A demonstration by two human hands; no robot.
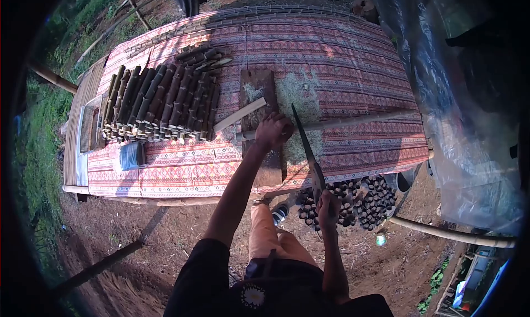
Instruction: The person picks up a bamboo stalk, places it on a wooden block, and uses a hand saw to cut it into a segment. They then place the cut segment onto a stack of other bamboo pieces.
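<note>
My left hand (274, 130) is closed over a long woody stem (359, 120), pressing it across a wooden block (265, 170). The stem reaches far to the right over the patterned cloth. In my right hand (328, 206) is the handle of a hand saw (306, 140), its dark blade pointing up and away from me. That blade crosses the stem in this view, just right of the block. A flat pale strip of wood (240, 114) rests with one end on the block, beyond my left hand. Pale sawdust (298, 90) is scattered right of the block.
Cut stem pieces (160, 101) are stacked at the left of the cloth-covered table (364, 68). A clear plastic box (88, 123) and a blue packet (131, 156) are near them. Long stems (265, 13) line the far edge. Dark filled pots (370, 204) stand on the ground.
</note>
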